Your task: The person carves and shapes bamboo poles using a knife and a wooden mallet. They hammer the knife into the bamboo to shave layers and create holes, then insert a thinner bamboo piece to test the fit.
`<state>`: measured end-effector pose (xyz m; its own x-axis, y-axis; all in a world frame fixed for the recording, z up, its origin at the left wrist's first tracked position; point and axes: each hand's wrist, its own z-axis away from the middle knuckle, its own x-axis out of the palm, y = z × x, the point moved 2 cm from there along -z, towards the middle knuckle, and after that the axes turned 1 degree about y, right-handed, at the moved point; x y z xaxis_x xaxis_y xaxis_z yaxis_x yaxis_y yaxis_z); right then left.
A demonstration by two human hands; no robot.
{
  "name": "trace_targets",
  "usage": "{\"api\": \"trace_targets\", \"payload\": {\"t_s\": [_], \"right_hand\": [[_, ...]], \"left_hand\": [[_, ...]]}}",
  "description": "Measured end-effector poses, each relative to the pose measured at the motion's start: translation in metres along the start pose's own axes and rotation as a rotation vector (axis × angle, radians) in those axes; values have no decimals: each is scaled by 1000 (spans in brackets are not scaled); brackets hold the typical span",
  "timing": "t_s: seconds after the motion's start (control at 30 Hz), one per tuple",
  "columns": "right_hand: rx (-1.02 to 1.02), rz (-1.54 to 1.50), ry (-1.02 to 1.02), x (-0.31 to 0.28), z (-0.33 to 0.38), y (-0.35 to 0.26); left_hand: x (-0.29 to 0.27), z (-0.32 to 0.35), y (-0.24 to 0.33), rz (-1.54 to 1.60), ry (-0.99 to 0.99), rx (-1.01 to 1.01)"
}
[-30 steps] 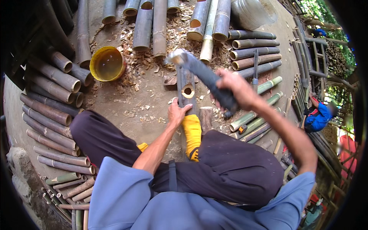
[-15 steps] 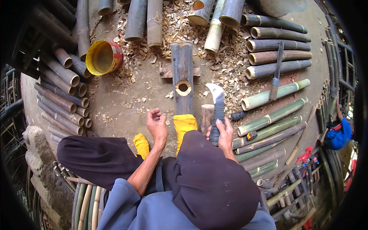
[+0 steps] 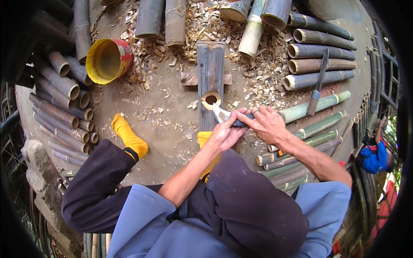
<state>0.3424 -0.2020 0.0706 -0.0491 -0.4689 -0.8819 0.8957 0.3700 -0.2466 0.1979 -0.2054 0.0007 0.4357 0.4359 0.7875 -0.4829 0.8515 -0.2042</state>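
Both hands are closed round a knife with a pale hooked blade (image 3: 221,114) and a dark wrapped handle. My left hand (image 3: 226,132) grips it close to the blade. Overlapping it from the right, my right hand (image 3: 267,124) wraps the handle, much of which the fingers hide. The blade's tip is over or beside the edge of a round hole cut in a grey-brown bamboo tube (image 3: 211,64); contact cannot be made out. Under the tube's far part lies a wooden crosspiece (image 3: 189,79). A foot in a yellow sock (image 3: 204,137) is at the tube's near end.
A red and yellow bucket (image 3: 107,62) stands at the left near stacked bamboo pieces (image 3: 60,114). Wood chips (image 3: 262,69) cover the ground ahead. A long-bladed knife (image 3: 318,81) lies across bamboo lengths (image 3: 322,79) at right. Another person in blue (image 3: 373,158) is at the far right.
The hooked knife has moved left and turned toward the tube's hole. My left hand has joined my right on it. My other yellow-socked foot has shifted forward and left.
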Motion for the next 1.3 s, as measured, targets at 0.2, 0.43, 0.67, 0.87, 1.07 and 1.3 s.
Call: {"api": "trace_targets", "payload": {"t_s": [0.2,0.43,0.67,0.87,1.07,1.3], "right_hand": [[51,-153,-350,-12,-18,-5],[609,-989,29,42,-28,-92],[644,-1024,321,46,-4,-73],[289,-317,-330,-34,-55,-1],[-340,408,-146,-50,-107,12],[76,-258,-332,-13,-51,2]], "left_hand": [[4,13,8,-60,171,-54],[-1,26,71,-991,611,-310],[26,2,59,-1305,613,-337],[33,-5,45,-361,389,52],[23,-14,32,517,-14,157],[24,10,23,-55,465,41]]}}
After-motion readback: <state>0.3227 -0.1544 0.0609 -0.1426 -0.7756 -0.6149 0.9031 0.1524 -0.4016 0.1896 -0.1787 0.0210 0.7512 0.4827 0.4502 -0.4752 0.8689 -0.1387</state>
